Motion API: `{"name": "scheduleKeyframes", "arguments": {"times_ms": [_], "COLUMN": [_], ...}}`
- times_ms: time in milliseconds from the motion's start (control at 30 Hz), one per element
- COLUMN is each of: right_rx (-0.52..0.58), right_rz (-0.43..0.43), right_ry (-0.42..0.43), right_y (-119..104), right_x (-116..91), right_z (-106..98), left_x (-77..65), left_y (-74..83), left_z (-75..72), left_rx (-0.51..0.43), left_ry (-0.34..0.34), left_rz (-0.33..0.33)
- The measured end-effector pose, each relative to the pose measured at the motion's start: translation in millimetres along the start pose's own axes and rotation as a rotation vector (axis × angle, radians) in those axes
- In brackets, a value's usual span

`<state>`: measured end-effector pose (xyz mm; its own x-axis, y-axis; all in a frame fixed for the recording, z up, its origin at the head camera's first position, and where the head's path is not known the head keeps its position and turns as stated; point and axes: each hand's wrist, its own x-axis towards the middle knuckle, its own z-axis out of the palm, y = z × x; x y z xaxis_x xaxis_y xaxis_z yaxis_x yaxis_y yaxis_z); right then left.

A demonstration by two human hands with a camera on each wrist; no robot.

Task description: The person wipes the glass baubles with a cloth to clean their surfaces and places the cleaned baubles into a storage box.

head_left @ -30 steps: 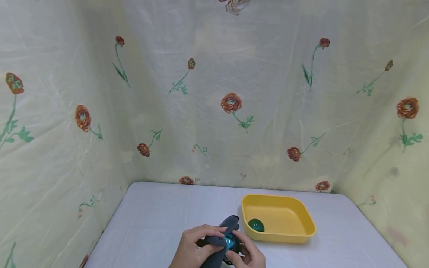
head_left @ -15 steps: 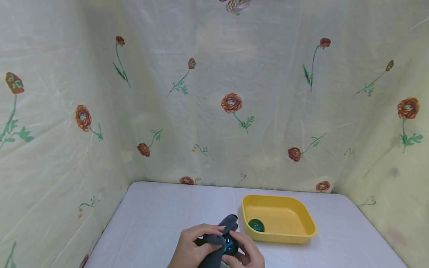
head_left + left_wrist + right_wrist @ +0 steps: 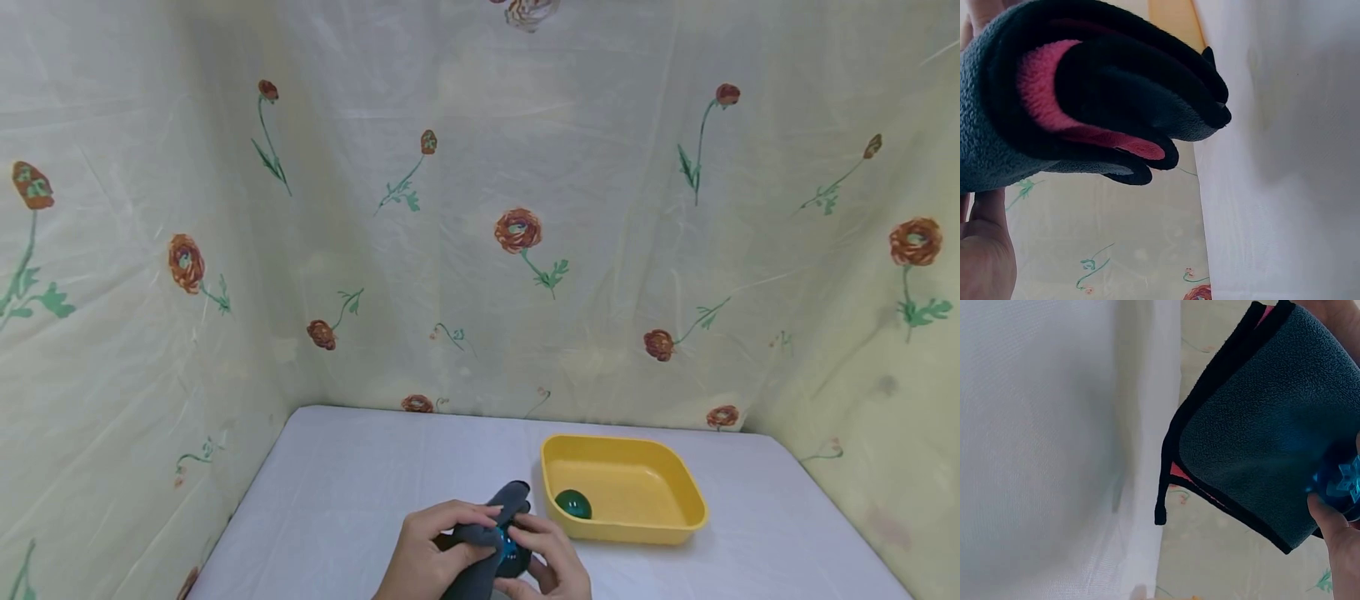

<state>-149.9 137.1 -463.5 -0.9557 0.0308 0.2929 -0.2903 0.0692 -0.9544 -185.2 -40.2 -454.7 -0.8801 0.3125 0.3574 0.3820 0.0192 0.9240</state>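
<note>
In the head view my left hand grips a folded grey cloth near the front of the table. My right hand holds a shiny dark blue ball between thumb and fingers, against the cloth. The right wrist view shows the cloth hanging with black edging, and a light blue star-like pattern on the ball. Pink lining shows between the folds of the cloth in the left wrist view. The ball's side towards the cloth is hidden.
A yellow tray stands to the right, just beyond the right hand. Inside its near left corner lies a shiny green ball. The white table is enclosed by a flowered curtain at the back and sides.
The blue ball has turned in my right hand, and its bright patterned patch shows less than before. My right fingers have shifted on it. The left hand and the cloth have barely moved.
</note>
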Motion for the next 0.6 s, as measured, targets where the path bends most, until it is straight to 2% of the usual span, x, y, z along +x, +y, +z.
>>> {"name": "scheduleKeyframes", "arguments": {"times_ms": [233, 433, 600], "right_rx": [-0.049, -0.046, -0.041], "right_rz": [-0.1, -0.095, -0.082], "right_ry": [0.015, 0.032, 0.029], "right_y": [5.4, 4.7, 4.0], "right_x": [-1.6, -2.4, -2.6], "right_z": [0.7, 2.1, 2.2], "left_x": [0.3, 1.4, 1.7], "left_y": [-1.1, -4.8, -4.8], "left_z": [0.2, -0.2, -0.8], "left_rx": [-0.007, 0.007, 0.014], "left_ry": [-0.009, -0.01, -0.006], "left_rz": [-0.012, 0.007, -0.004]}}
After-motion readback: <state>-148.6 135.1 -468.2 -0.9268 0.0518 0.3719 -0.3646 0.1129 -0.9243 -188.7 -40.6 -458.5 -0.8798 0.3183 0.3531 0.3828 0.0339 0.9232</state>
